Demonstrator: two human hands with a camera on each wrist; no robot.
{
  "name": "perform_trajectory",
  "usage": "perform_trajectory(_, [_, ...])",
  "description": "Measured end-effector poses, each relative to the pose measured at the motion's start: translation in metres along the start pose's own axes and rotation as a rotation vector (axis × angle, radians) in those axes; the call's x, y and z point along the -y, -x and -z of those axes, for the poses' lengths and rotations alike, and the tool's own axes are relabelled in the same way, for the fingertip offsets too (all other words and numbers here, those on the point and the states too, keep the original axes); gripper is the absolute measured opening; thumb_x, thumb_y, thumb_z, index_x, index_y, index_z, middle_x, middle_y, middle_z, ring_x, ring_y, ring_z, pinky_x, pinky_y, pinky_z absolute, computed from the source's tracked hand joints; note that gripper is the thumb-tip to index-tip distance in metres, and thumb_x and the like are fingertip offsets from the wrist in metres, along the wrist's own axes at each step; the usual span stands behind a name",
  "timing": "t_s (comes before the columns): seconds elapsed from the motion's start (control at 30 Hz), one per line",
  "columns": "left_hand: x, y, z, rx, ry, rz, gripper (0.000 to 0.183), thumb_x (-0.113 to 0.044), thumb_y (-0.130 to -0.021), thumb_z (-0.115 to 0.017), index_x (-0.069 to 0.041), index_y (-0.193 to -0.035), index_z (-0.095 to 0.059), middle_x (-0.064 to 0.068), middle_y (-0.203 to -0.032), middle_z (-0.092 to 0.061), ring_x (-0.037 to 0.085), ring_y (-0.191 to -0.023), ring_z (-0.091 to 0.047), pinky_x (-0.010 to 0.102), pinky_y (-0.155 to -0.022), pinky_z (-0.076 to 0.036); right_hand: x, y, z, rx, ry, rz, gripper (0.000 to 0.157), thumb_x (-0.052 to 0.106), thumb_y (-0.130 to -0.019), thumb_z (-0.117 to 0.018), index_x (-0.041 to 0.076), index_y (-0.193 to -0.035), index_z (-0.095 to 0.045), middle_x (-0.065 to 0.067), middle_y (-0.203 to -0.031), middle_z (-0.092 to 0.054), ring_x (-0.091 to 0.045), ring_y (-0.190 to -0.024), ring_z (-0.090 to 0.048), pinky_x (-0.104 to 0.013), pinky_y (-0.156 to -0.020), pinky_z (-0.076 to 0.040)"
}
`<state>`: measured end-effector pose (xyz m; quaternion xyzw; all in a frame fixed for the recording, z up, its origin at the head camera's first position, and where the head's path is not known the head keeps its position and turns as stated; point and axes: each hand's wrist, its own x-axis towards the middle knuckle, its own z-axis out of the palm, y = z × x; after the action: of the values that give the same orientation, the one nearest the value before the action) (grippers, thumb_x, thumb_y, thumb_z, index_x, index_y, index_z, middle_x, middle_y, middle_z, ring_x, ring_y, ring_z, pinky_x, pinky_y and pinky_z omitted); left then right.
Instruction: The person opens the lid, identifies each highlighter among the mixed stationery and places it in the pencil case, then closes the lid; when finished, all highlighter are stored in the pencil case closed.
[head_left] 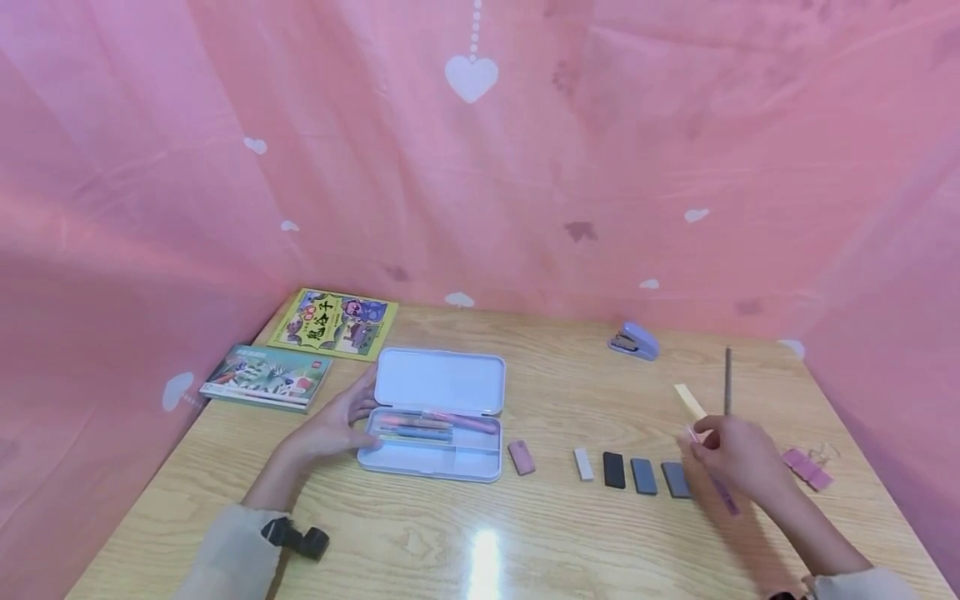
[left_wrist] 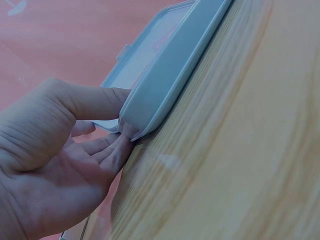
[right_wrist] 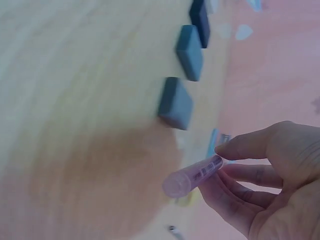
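An open white pencil case lies on the table with its lid raised at the back. Several pens fill its rear compartment. My left hand grips the case's left end; in the left wrist view the thumb lies on the rim and fingers touch the lower corner of the case. Over at the right, my right hand pinches a pink pen with a barcode between thumb and fingers. A dark pencil shows just beyond that hand.
Between the hands lie a pink eraser and white, black, blue and grey blocks in a row. A purple stapler and yellow strip sit farther back. Pink clips lie far right, two books at left.
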<state>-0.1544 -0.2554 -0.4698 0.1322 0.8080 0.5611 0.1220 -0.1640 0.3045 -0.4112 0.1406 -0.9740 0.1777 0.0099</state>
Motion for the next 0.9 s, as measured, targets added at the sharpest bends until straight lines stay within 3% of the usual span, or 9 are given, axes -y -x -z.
perform_trajectory(0.17, [0.003, 0.001, 0.0, 0.001, -0.005, -0.004, 0.116, -0.002, -0.07, -0.077, -0.032, -0.152, 0.0, 0.009, -0.153, -0.026, 0.03, -0.131, -0.039, 0.044, -0.113, -0.03, 0.02, -0.014, 0.009, 0.016, 0.017, 0.053, 0.025, 0.011, -0.08, -0.067, -0.007, -0.097, -0.066, -0.001, -0.066, -0.066, -0.01, -0.054, -0.057, -0.033, -0.048, -0.048])
perform_trajectory(0.37, [0.006, -0.001, -0.002, -0.003, -0.021, 0.007, 0.116, -0.002, -0.07, -0.077, -0.031, -0.152, 0.001, 0.01, -0.152, -0.028, 0.03, -0.131, -0.04, 0.044, -0.113, -0.031, 0.077, -0.046, 0.013, 0.036, -0.014, 0.163, 0.025, 0.016, -0.088, -0.062, -0.003, -0.103, -0.067, -0.001, -0.071, -0.068, -0.005, -0.053, -0.056, -0.028, -0.049, -0.05])
perform_trajectory(0.57, [0.003, -0.003, -0.004, -0.014, -0.022, 0.028, 0.116, 0.0, -0.07, -0.076, -0.034, -0.151, 0.0, 0.006, -0.151, -0.03, 0.027, -0.131, -0.04, 0.041, -0.113, -0.031, 0.141, -0.074, -0.01, 0.038, -0.056, 0.314, 0.018, 0.014, -0.085, -0.065, 0.004, -0.098, -0.071, -0.001, -0.072, -0.068, -0.007, -0.06, -0.06, -0.024, -0.053, -0.052])
perform_trajectory(0.9, [0.0, -0.002, -0.002, -0.014, 0.001, 0.02, 0.116, 0.003, -0.071, -0.075, -0.038, -0.15, -0.002, 0.006, -0.15, -0.032, 0.029, -0.131, -0.04, 0.044, -0.112, -0.032, 0.225, -0.095, -0.048, 0.132, -0.156, 0.443, 0.018, 0.011, -0.083, -0.068, 0.007, -0.1, -0.072, 0.001, -0.076, -0.067, -0.005, -0.058, -0.053, -0.018, -0.049, -0.046])
